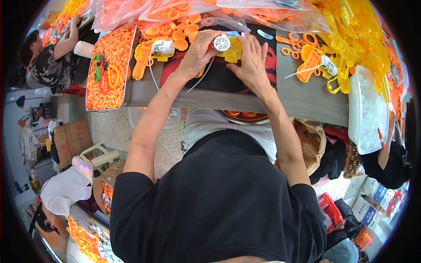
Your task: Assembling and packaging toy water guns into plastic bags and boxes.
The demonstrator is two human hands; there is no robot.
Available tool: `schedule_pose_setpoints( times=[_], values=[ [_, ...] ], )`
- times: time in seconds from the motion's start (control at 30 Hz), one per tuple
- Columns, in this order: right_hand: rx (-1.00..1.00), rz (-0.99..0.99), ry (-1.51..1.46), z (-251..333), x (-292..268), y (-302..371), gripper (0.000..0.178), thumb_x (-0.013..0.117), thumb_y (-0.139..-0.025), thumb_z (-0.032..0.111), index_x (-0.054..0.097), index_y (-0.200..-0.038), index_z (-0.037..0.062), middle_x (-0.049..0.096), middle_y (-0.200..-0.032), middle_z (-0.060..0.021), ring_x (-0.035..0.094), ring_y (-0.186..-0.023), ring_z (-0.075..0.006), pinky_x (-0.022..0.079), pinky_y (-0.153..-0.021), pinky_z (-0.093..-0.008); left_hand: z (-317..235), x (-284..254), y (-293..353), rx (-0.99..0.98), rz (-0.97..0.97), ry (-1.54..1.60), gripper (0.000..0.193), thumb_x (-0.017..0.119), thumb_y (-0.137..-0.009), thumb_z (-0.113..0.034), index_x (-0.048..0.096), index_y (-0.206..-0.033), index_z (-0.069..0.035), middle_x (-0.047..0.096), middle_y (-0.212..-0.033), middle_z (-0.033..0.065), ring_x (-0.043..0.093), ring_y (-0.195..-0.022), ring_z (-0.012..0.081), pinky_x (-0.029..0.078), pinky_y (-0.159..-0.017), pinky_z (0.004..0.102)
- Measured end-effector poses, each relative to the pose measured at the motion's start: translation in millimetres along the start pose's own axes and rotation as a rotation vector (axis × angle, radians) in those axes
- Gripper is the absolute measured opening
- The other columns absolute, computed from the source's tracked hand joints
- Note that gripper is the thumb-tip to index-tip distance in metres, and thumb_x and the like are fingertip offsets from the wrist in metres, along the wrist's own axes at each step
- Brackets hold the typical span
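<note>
Head view, worktable (318, 103) w/ both hands at its far-middle part, over a dark mat (228, 84) w/ red patterning. L hand (196, 56): fingers bent, clamped w/ thumb on the L side of a round silver-white piece (222, 43), its patterned end facing up. R hand (251, 63): thumb and fingers apart, at the R edge of a yellow plastic part (232, 51), which lies btwn the hands, just beside the round piece; whether they grip it, cannot tell. A thin white tube (202, 75) slants toward the wearer from near the L hand. To L: an orange-yellow unit (142, 60) w/ a silver-white cylinder (162, 46); beyond it, a tray (133, 55) of small orange rings, w/ green- and yellow-handled tools (112, 75) on top. To R: a similar orange unit (308, 61), loose orange pcs (296, 42), a yellow heap (351, 33) and a white tub (356, 109) of translucent pcs. Far edge: orange cups (179, 35) and clear bags (120, 13). Co-workers: one upper L (52, 65), one far R (388, 164).
</note>
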State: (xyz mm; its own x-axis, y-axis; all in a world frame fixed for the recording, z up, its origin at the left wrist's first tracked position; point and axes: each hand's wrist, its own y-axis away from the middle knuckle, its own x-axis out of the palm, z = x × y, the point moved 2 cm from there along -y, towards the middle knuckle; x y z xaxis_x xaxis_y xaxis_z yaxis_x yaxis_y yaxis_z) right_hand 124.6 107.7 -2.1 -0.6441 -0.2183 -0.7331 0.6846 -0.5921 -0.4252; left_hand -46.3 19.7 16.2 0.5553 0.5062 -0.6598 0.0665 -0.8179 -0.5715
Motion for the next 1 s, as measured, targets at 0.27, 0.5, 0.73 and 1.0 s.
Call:
schedule_pose_setpoints(
  times=[0.27, 0.5, 0.73, 1.0],
  values=[
    [-0.029, 0.056, -0.44, 15.5, -37.9, -12.3, 0.088, 0.085, -0.078, 0.019, 0.037, -0.151, 0.0024, 0.056, -0.136, -0.0187, 0.056, -0.124, -0.031, 0.044, -0.109, -0.0385, -12.2, -26.9, -18.0, -0.115, 0.071, 0.158, 0.049, 0.074, -0.086, -0.008, 0.064, -0.134, -0.005, 0.064, -0.134, 0.0119, 0.056, -0.131, 0.0274, 0.044, -0.11, 0.0382],
    [0.071, 0.049, -0.565, 12.3, -40.0, -16.7, 0.092, 0.087, -0.08, 0.016, 0.034, -0.153, -0.0004, 0.057, -0.137, -0.018, 0.059, -0.123, -0.0232, 0.049, -0.105, -0.0357, -13.1, -33.9, -32.1, -0.041, 0.161, 0.19, 0.041, 0.075, -0.088, -0.017, 0.068, -0.126, -0.005, 0.063, -0.107, 0.0118, 0.059, -0.105, 0.0259, 0.047, -0.091, 0.037],
    [0.087, 0.075, -0.604, 6.1, -41.8, -18.6, 0.089, 0.086, -0.081, 0.013, 0.034, -0.152, -0.0024, 0.06, -0.134, -0.0169, 0.064, -0.117, -0.0221, 0.053, -0.101, -0.0344, -25.5, -37.0, -47.2, -0.107, 0.361, 0.044, 0.039, 0.07, -0.092, -0.014, 0.063, -0.128, -0.002, 0.062, -0.12, 0.0126, 0.059, -0.117, 0.0288, 0.046, -0.101, 0.0385],
    [0.101, 0.069, -0.544, 5.7, -40.6, -18.5, 0.087, 0.086, -0.081, 0.014, 0.037, -0.151, -0.0019, 0.062, -0.131, -0.0158, 0.064, -0.114, -0.0214, 0.053, -0.099, -0.0339, -23.4, -28.4, -41.4, 0.049, 0.226, -0.033, 0.041, 0.07, -0.09, -0.014, 0.064, -0.13, -0.008, 0.062, -0.102, 0.0099, 0.059, -0.103, 0.0294, 0.046, -0.095, 0.0416]
  ],
)
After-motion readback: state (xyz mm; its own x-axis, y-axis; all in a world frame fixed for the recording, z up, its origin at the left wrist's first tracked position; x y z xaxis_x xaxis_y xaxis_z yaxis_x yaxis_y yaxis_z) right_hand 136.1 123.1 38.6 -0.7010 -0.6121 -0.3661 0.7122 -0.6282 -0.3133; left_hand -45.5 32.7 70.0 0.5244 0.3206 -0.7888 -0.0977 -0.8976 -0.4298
